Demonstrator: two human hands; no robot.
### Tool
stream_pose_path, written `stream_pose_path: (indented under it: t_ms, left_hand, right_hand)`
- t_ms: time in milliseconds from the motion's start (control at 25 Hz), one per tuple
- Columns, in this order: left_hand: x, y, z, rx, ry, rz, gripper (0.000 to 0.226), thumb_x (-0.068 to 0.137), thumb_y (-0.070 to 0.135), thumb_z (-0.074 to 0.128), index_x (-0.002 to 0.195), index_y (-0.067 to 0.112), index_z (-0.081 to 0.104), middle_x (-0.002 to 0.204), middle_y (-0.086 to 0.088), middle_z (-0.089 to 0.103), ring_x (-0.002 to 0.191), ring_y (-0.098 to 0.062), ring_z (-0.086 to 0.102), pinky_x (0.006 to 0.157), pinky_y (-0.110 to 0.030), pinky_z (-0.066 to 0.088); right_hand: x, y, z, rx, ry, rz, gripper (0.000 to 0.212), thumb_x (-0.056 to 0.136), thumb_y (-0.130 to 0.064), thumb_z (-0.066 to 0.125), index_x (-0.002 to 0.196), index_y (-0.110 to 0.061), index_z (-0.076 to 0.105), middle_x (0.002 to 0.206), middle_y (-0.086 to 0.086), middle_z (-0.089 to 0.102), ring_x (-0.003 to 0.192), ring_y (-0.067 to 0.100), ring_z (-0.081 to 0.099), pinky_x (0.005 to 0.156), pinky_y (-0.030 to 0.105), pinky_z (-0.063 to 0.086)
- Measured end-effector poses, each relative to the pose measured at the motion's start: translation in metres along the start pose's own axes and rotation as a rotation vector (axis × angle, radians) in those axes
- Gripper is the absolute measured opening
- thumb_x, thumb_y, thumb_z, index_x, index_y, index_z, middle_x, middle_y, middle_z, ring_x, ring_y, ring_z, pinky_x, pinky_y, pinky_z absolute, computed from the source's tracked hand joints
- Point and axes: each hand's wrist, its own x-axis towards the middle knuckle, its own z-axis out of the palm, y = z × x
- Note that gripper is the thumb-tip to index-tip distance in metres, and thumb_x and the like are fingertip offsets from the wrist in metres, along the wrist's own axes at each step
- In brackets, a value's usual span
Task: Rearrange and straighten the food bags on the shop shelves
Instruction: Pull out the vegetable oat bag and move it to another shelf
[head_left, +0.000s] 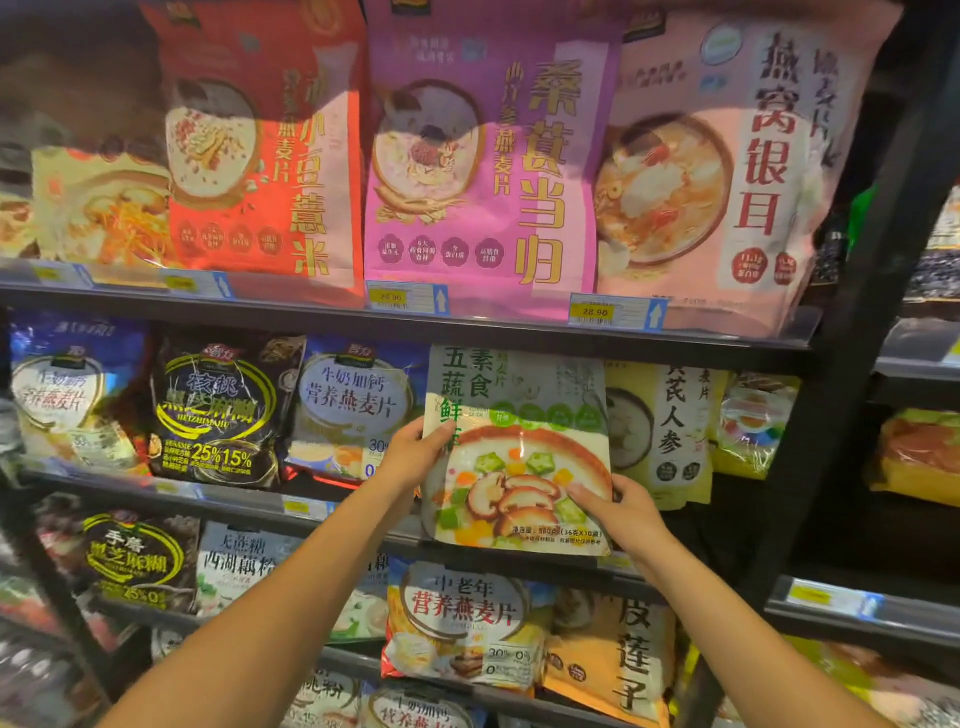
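Holding green-and-white bag (519, 452) with both hands, at the front of the middle shelf (395, 530), upright with a slight tilt, face out (bowl of mushrooms and diced veg printed on it). Bag's bottom edge overlaps the shelf's front lip; can't tell if it rests on the shelf or is fully carried. Left hand (415, 457) grips the bag's left edge about mid-height, thumb on the front face, other fingers behind the bag and hidden. Right hand (628, 519) grips the lower right corner, thumb across the front near the mushroom print, remaining fingers out of sight behind. Bag sits between blue bag (353, 400) on its left and yellow bag (665, 431) on its right, covering part of both. Black bag (218, 410) is further left on the same shelf, leaning. Top shelf: red bag (270, 145), purple bag (483, 166), pink bag (727, 171) side by side and touching, with yellow price tags (595, 312) on the lip below. Lower shelf, just under the held bag: white-and-blue bag (467, 623) beside orange bag (618, 654). Dark shelf upright (857, 338) bounds the bay on the right.
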Motion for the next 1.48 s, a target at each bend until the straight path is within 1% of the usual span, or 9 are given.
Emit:
stream_pose_path:
  t_ms: [120, 240, 360, 480, 640, 880, 1080, 1320, 1480]
  left_hand:
    - [0.022, 0.003, 0.003, 0.005, 0.024, 0.012, 0.032, 0.095, 0.039, 0.067, 0.110, 0.011, 0.071, 0.110, -0.019, 0.076, 0.100, -0.036, 0.072, 0.089, -0.050, 0.057]
    - [0.039, 0.004, 0.005, -0.007, 0.075, -0.017, 0.022, 0.099, 0.029, 0.065, 0.093, 0.009, 0.060, 0.095, -0.022, 0.067, 0.084, -0.028, 0.063, 0.072, -0.039, 0.049]
    - [0.053, -0.004, 0.006, 0.003, 0.086, -0.054, 0.021, 0.097, 0.021, 0.063, 0.102, 0.001, 0.060, 0.092, -0.021, 0.066, 0.077, -0.028, 0.065, 0.068, -0.038, 0.051]
    - [0.059, -0.012, 0.006, -0.024, 0.066, -0.052, 0.013, 0.098, 0.011, 0.060, 0.098, 0.000, 0.067, 0.077, -0.020, 0.069, 0.063, -0.025, 0.066, 0.065, -0.037, 0.052]
    - [0.055, -0.025, 0.007, -0.071, 0.053, -0.038, 0.015, 0.100, 0.018, 0.063, 0.102, 0.003, 0.061, 0.097, -0.021, 0.072, 0.085, -0.030, 0.070, 0.082, -0.049, 0.058]
    - [0.039, -0.057, -0.006, -0.137, -0.079, 0.023, 0.025, 0.103, 0.024, 0.061, 0.123, 0.011, 0.067, 0.117, -0.011, 0.076, 0.112, -0.030, 0.071, 0.100, -0.048, 0.054]
    - [0.029, -0.050, -0.004, -0.137, -0.062, -0.004, 0.023, 0.105, 0.021, 0.057, 0.125, 0.017, 0.067, 0.116, -0.007, 0.078, 0.108, -0.024, 0.072, 0.088, -0.038, 0.057]
    - [0.024, -0.049, -0.004, -0.102, -0.028, 0.017, 0.025, 0.104, 0.019, 0.057, 0.127, 0.016, 0.067, 0.117, -0.003, 0.078, 0.113, -0.022, 0.072, 0.095, -0.038, 0.056]
    - [0.023, -0.053, -0.007, -0.064, -0.016, 0.036, 0.024, 0.104, 0.021, 0.059, 0.126, 0.017, 0.068, 0.119, -0.003, 0.077, 0.115, -0.024, 0.071, 0.103, -0.047, 0.054]
  right_hand:
    - [0.018, -0.003, 0.004, -0.008, 0.011, -0.005, 0.035, 0.086, -0.032, 0.083, 0.114, -0.017, 0.068, 0.105, 0.000, 0.078, 0.085, 0.012, 0.078, 0.060, 0.024, 0.060]
    - [0.033, 0.000, 0.010, -0.019, 0.037, -0.009, 0.034, 0.085, -0.033, 0.084, 0.110, -0.019, 0.067, 0.107, 0.002, 0.077, 0.093, 0.017, 0.076, 0.073, 0.033, 0.064]
    - [0.047, 0.010, 0.015, -0.069, 0.070, 0.017, 0.035, 0.083, -0.036, 0.085, 0.105, -0.018, 0.064, 0.107, 0.004, 0.075, 0.096, 0.021, 0.074, 0.088, 0.046, 0.062]
    - [0.055, 0.014, 0.017, -0.112, 0.110, 0.033, 0.038, 0.082, -0.036, 0.086, 0.102, -0.015, 0.062, 0.104, 0.006, 0.073, 0.094, 0.022, 0.072, 0.085, 0.045, 0.061]
    - [0.052, 0.020, 0.016, -0.163, 0.091, 0.004, 0.036, 0.085, -0.029, 0.084, 0.105, -0.014, 0.059, 0.105, 0.002, 0.070, 0.090, 0.011, 0.068, 0.065, 0.027, 0.055]
    - [0.052, 0.035, 0.012, -0.404, -0.035, -0.023, 0.053, 0.078, -0.037, 0.089, 0.116, -0.024, 0.054, 0.109, -0.009, 0.066, 0.097, 0.007, 0.064, 0.073, 0.026, 0.052]
    - [0.057, 0.037, 0.009, -0.475, -0.063, -0.034, 0.076, 0.062, -0.057, 0.090, 0.123, -0.025, 0.058, 0.114, -0.011, 0.071, 0.105, 0.011, 0.069, 0.086, 0.036, 0.059]
    - [0.044, 0.029, 0.011, -0.524, -0.040, -0.044, 0.056, 0.076, -0.044, 0.089, 0.116, -0.028, 0.053, 0.107, -0.014, 0.065, 0.091, 0.002, 0.061, 0.069, 0.022, 0.049]
    - [0.037, 0.030, 0.012, -0.548, -0.007, -0.025, 0.058, 0.072, -0.054, 0.086, 0.115, -0.031, 0.054, 0.111, -0.011, 0.066, 0.101, 0.009, 0.064, 0.079, 0.032, 0.055]
